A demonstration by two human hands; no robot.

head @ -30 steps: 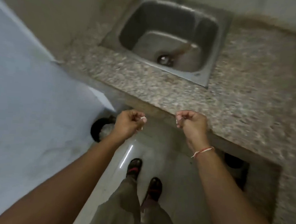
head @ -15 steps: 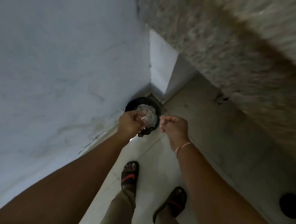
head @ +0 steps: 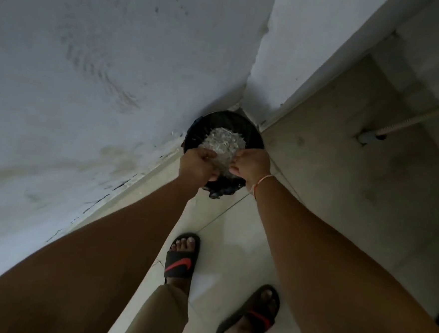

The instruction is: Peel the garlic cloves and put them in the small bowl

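Garlic isn't visible; maybe skins, papery and light, are inside my curled left hand (head: 198, 163) and right hand (head: 252, 166) over the bin (head: 251, 134). I can't tell. Pinch gently.

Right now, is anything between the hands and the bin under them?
Nothing visible. The left hand and right hand are over the bin in the wall corner. Its mouth has no lid, and pale scraps are heaped inside. What the curled fingers hold is too small to tell.
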